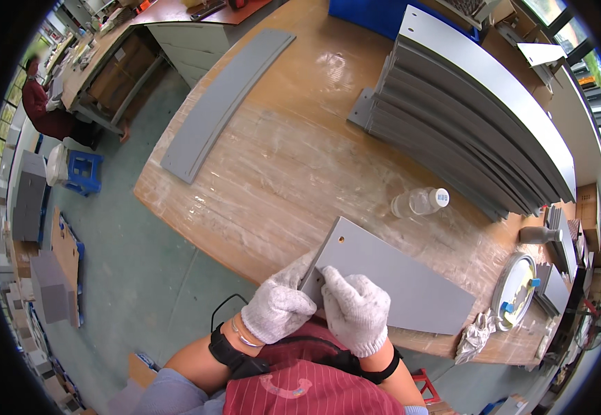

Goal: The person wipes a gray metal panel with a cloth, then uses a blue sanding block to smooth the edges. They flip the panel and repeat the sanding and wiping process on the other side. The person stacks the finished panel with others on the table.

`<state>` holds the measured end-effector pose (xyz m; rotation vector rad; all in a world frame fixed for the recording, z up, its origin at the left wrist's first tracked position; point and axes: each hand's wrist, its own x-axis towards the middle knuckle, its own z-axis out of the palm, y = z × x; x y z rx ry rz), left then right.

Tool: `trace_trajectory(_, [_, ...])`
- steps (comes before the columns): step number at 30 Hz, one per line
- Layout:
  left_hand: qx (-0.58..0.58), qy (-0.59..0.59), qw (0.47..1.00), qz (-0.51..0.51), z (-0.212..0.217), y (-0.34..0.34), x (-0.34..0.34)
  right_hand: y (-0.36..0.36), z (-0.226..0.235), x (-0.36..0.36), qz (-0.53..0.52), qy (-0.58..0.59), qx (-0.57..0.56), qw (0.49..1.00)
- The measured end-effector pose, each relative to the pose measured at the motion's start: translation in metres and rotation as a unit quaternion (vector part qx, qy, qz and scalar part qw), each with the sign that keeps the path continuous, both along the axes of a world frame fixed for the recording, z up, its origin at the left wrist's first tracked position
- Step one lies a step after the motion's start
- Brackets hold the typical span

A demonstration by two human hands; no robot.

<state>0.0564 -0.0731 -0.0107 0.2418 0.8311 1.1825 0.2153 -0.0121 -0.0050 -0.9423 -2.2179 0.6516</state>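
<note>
A flat grey panel (400,277) lies at the table's near edge, its left end turned toward me; a hole shows near its far left corner. My left hand (277,310), in a white knit glove, is closed around the panel's left edge. My right hand (358,312), gloved alike, is on top of that same end, fingers bent and pressed together near a second small hole. Whatever those fingertips may pinch is hidden. Beyond the panel, a clear bottle with a white cap (418,202) is on the table.
A tall stack of curved grey panels (466,124) fills the far right of the table (273,187). One long panel (228,104) lies far left. At right are a round white lid (514,290), a crumpled rag (475,337) and a grey bottle (539,235). Another person (41,104) sits far left.
</note>
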Motion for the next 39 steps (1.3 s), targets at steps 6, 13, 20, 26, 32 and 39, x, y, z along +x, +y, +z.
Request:
trace_trajectory(6, [-0.01,-0.127,0.991,0.035,0.003,-0.001,0.0,0.032,-0.006,-0.001,-0.121,0.07,0.036,0.989])
trace_trajectory(13, [-0.022,-0.091,0.995,0.047,0.011,-0.001,0.003,0.04,0.004,-0.016,-0.088,0.008,0.03,0.996])
trace_trajectory(20, [-0.011,-0.109,0.993,0.039,0.011,0.0,0.003,0.04,0.001,-0.018,-0.114,0.039,0.047,0.992])
trace_trajectory(26, [-0.003,-0.127,0.991,0.05,0.004,-0.005,0.003,0.04,-0.003,-0.02,-0.123,0.037,0.053,0.99])
trace_trajectory(32, [-0.007,-0.125,0.99,0.057,0.001,-0.006,0.003,0.043,-0.004,-0.023,-0.088,0.041,0.059,0.994])
trace_trajectory(39, [0.009,-0.233,0.971,0.055,-0.003,0.002,0.0,0.015,0.005,-0.016,0.071,-0.055,0.041,0.995])
